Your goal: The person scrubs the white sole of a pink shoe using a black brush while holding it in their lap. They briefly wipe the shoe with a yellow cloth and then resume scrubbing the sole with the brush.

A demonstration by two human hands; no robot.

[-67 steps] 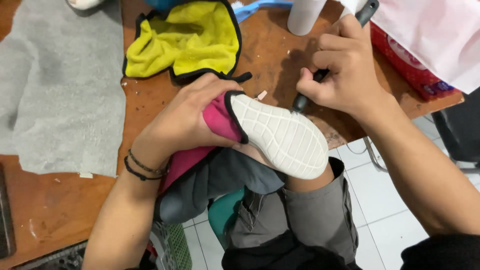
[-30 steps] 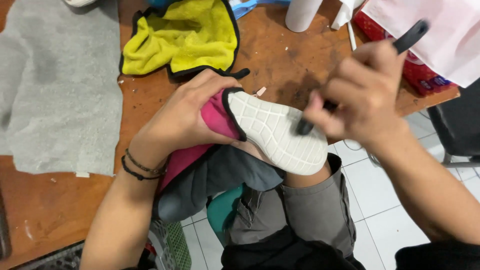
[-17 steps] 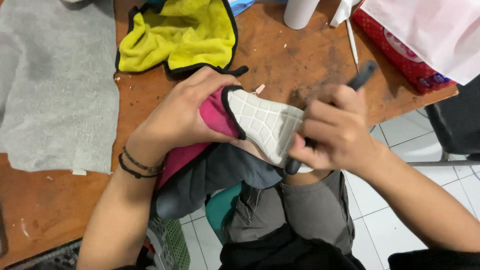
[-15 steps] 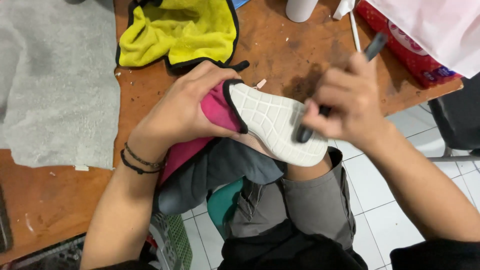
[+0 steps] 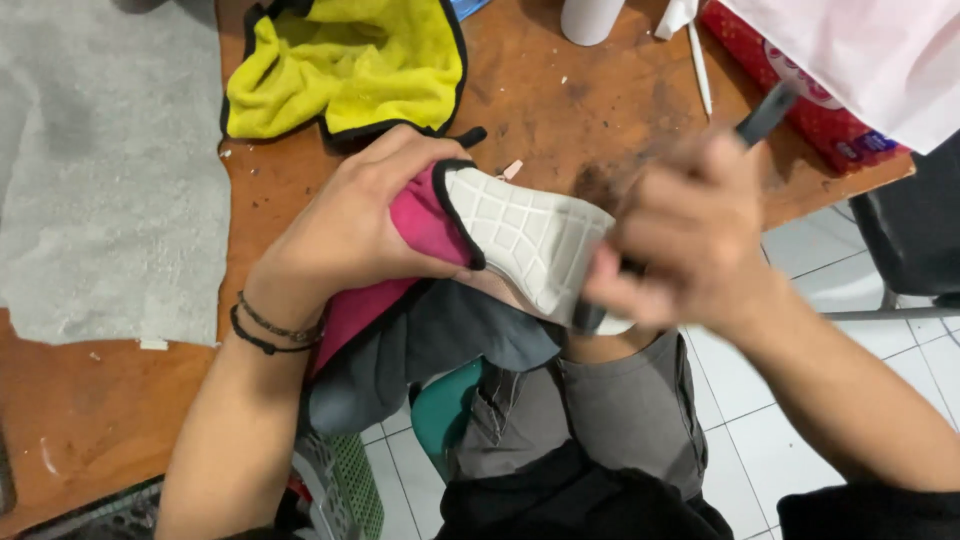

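My left hand (image 5: 350,225) grips a pink shoe (image 5: 420,225) by its upper, sole turned up. The white grooved sole (image 5: 525,240) faces me, resting over my lap at the table's edge. My right hand (image 5: 690,240), blurred by motion, holds a black-handled brush (image 5: 765,115) whose working end presses on the toe end of the sole. The handle sticks up past my fingers. A grey cloth (image 5: 440,345) lies under the shoe on my knee.
A yellow cloth with black trim (image 5: 350,65) lies on the wooden table (image 5: 560,110). A grey mat (image 5: 100,180) covers the left side. A white cup (image 5: 590,15), a thin white stick (image 5: 700,70) and a red box (image 5: 810,100) under a white bag (image 5: 870,50) sit far right.
My right hand has gone from beside the shoe onto the sole and moves the brush back and forth across its toe end. My left hand keeps the shoe steady.
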